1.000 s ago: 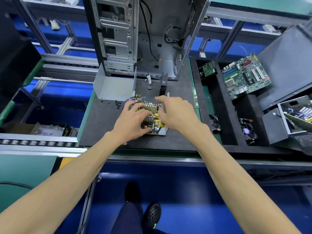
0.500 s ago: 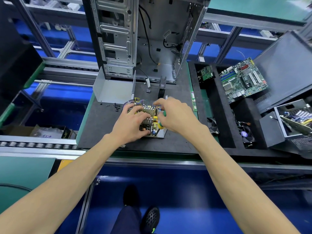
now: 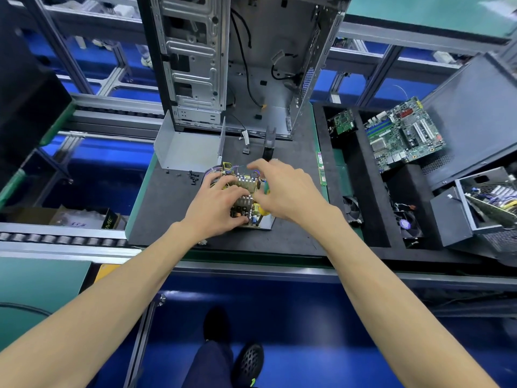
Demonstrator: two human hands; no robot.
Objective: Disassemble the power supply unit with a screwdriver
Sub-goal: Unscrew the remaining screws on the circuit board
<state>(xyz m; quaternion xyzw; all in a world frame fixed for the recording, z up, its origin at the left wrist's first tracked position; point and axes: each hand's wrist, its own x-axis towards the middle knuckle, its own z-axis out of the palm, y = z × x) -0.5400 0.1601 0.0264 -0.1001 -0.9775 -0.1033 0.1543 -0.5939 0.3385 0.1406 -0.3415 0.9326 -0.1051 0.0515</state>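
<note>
The power supply's circuit board point(image 3: 246, 204), with heat sinks and coloured wires, lies in its metal base tray point(image 3: 268, 224) on the black mat point(image 3: 167, 214). My left hand point(image 3: 218, 203) grips the board from its left side, thumb at the near edge and fingers over the top. My right hand point(image 3: 285, 191) is curled over the board's right side, holding a screwdriver point(image 3: 264, 212) of which only bits of the green and yellow handle show under the palm. Its fingertips reach the board's far edge. The screwdriver's tip is hidden.
The removed grey metal cover point(image 3: 187, 149) stands behind the board, with several loose black screws point(image 3: 193, 177) next to it. An open computer case point(image 3: 237, 65) rises at the back. To the right, black bins hold a motherboard point(image 3: 405, 135) and fans point(image 3: 407, 224).
Both hands stay on the board. My right hand's fingers have shifted slightly left along the board's far edge, while the left hand keeps its grip.
</note>
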